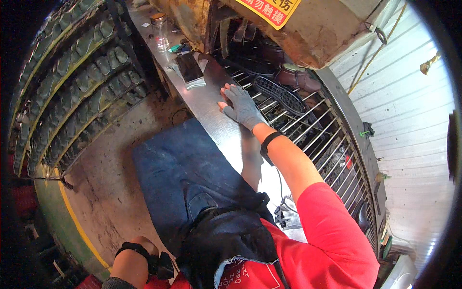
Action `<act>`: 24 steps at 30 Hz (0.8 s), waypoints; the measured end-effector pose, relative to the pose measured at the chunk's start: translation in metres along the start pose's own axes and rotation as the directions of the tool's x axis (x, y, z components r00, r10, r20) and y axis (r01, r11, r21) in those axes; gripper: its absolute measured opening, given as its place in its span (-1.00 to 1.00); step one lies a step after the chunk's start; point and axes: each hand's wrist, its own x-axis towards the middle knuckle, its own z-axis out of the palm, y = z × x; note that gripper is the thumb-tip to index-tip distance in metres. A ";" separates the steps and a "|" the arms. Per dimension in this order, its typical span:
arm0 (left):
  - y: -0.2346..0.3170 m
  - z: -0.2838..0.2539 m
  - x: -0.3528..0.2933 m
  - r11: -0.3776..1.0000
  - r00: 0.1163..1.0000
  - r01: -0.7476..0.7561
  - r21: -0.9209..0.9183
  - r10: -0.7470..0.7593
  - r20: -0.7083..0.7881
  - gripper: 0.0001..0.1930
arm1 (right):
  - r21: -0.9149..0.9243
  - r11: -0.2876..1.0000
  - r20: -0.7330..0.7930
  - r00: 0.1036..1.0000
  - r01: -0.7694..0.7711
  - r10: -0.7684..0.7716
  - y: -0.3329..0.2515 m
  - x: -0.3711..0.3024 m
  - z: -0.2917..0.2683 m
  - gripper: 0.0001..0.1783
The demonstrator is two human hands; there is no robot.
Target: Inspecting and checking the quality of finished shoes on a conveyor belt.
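Note:
My right hand, in a grey fingerless glove, lies with its fingers stretched out over the edge of a shiny metal worktop. It holds nothing that I can see. Just right of it, a black shoe sole rests on a rack of metal bars. Behind that sole sits a brown shoe. Beyond my fingertips, a dark phone lies on a whitish cloth or packet. Of my left hand, only a grey glove part shows at the lower edge; its fingers are out of sight.
A glass bottle with a brown lid stands at the worktop's far end. Shelves packed with dark shoe lasts rise on the left. A worn metal housing hangs over the rack's far end. Dark cables lie beside my right side.

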 end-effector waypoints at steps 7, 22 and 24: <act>0.011 -0.018 -0.025 0.868 0.869 -0.460 -0.186 0.397 -0.294 -0.52 | -0.036 0.999 0.008 1.000 -0.011 0.011 -0.001 0.006 0.004 -0.31; -0.124 -0.051 0.013 0.007 0.019 -1.000 -0.018 0.445 -0.895 -0.60 | -0.490 0.814 -0.092 0.947 -0.312 0.308 0.127 -0.107 -0.084 -0.40; -0.085 -0.064 -0.002 -0.121 -0.110 -0.990 0.071 0.350 -0.930 -0.61 | -0.495 0.769 0.003 0.884 -0.405 0.467 0.111 -0.106 -0.102 -0.41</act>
